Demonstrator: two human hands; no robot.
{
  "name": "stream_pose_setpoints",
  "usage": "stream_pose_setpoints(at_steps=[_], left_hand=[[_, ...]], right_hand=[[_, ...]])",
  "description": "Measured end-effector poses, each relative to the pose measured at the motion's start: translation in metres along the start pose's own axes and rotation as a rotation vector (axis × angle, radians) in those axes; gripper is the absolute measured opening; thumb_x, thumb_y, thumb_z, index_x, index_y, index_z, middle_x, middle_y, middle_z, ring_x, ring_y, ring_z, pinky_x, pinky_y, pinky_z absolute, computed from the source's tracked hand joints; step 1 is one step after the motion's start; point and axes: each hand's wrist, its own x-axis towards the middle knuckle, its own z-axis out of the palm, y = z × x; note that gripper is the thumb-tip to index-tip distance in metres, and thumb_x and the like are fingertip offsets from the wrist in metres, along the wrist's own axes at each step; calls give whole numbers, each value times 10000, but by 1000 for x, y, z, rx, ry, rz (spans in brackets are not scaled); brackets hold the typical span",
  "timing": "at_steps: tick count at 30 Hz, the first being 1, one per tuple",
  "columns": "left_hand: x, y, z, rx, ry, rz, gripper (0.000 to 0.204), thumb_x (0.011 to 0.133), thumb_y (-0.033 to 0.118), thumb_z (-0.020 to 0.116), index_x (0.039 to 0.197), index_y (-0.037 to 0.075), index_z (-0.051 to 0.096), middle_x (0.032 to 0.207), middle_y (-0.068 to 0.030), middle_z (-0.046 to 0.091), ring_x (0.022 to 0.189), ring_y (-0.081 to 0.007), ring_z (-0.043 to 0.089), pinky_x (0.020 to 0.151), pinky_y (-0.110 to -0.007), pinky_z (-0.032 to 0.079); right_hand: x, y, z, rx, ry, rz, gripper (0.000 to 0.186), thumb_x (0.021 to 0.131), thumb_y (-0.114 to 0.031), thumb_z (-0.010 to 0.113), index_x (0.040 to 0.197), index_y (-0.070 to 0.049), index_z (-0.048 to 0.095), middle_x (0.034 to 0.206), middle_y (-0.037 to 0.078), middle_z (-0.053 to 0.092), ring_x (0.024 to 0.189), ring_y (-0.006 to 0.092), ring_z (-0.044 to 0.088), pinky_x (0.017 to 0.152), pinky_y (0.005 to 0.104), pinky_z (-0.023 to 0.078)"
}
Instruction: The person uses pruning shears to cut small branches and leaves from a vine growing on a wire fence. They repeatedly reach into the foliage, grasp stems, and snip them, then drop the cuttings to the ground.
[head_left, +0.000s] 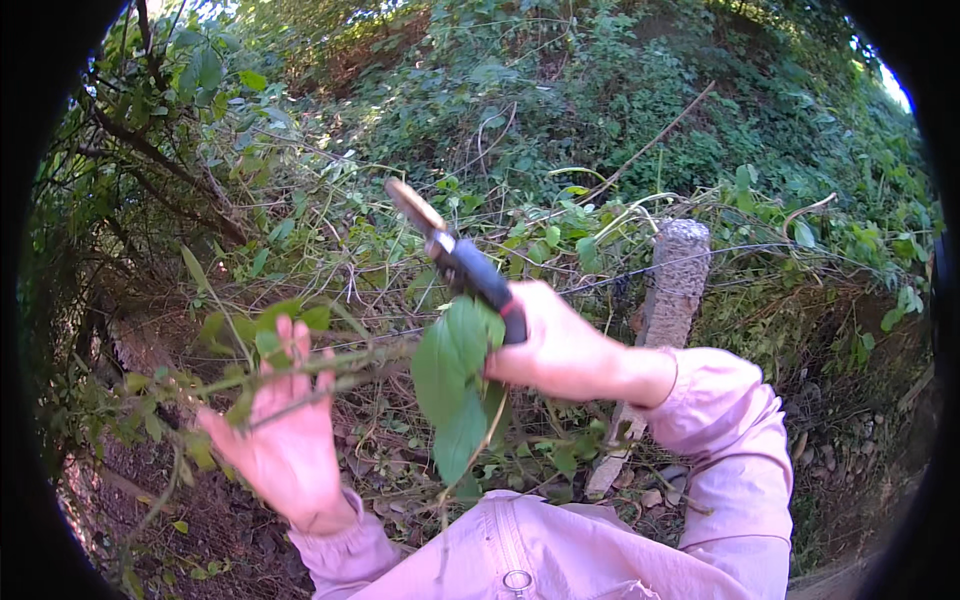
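Observation:
My right hand (548, 342) is closed around a pair of pruning shears (475, 272) with dark handles and a red accent. Their worn, brownish blade end points up and to the left. Large green leaves (452, 372) hang just below the shears, against my right fingers; whether those fingers also grip their stem is hidden. Lower left, my left hand (285, 440) is raised with its palm showing and its fingers stretched out. A thin leafy branch (300, 372) crosses in front of the left fingers and runs toward the big leaves.
A rough concrete post (677, 280) leans beyond my right forearm, with a thin wire (610, 278) running to it. Tangled vines and cut-looking stems lie along the wire. Darker woody branches (160, 155) stand at the left. Dense green growth (620, 110) covers the far slope.

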Motion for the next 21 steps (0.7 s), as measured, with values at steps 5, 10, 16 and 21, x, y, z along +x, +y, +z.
stream_pose_setpoints(at_steps=[5, 10, 16, 21], left_hand=[[120, -11, 22, -108, 35, -12, 283, 929, 296, 529, 988, 21, 568, 975, -132, 624, 1005, -290, 581, 933, -493, 438], [207, -38, 74, -46, 108, -39, 454, 1011, 366, 200, 1039, 15, 486, 792, -115, 631, 784, -302, 619, 781, -482, 497], [246, -76, 96, -1, 190, -30, 496, 999, 426, 179, 953, 56, 507, 763, -85, 599, 694, -285, 615, 716, -469, 521], [272, -134, 106, -79, 191, 8, 529, 992, 455, 197, 830, 68, 519, 604, -72, 510, 567, -234, 548, 584, -410, 538]], right_hand=[[21, -46, -46, -158, 108, 22, 114, 734, -69, 600, 830, -11, 626, 657, 11, 564, 531, 65, 499, 481, 227, 396], [57, -84, -95, -362, 299, -55, 142, 718, -107, 599, 763, 19, 553, 602, 33, 545, 433, 75, 481, 379, 218, 375], [88, -99, -143, -535, 291, -71, 90, 759, -82, 587, 805, -20, 541, 624, 17, 518, 452, 75, 481, 401, 202, 401], [95, -89, -185, -526, 286, -107, 83, 721, -79, 567, 777, -39, 520, 579, -1, 469, 417, 92, 444, 371, 240, 360]])
